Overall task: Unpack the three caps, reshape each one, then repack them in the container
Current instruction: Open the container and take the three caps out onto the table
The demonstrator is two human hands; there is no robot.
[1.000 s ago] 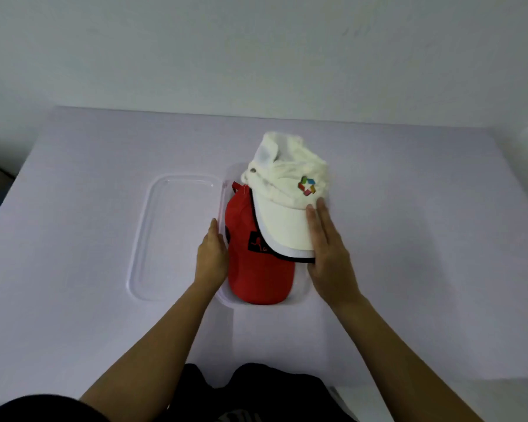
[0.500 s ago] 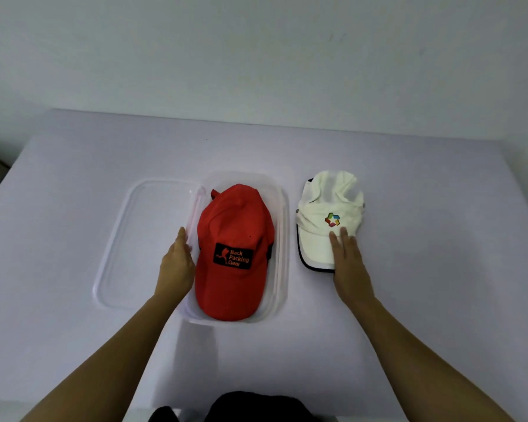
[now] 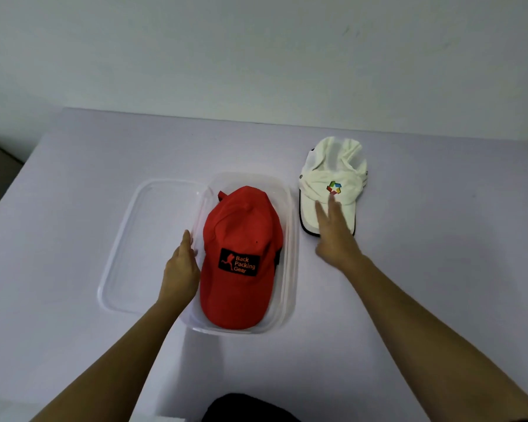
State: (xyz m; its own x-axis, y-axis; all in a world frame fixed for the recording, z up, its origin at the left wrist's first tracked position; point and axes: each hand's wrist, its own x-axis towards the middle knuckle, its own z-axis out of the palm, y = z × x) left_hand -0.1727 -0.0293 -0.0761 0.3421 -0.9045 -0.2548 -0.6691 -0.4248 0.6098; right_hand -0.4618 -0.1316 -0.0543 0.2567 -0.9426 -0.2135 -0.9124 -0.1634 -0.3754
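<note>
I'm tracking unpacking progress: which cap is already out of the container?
The white cap with the coloured logo, lying on the table right of the container; the red cap sits inside it.

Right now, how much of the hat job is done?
One is out: the white cap lies on the table, right hand on its brim. The red cap sits in the container, left hand against its wall. Reshaping and repacking are left.

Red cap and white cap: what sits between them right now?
Head view shows only the container's right wall and a thin strip of table between the red cap and white cap.
</note>
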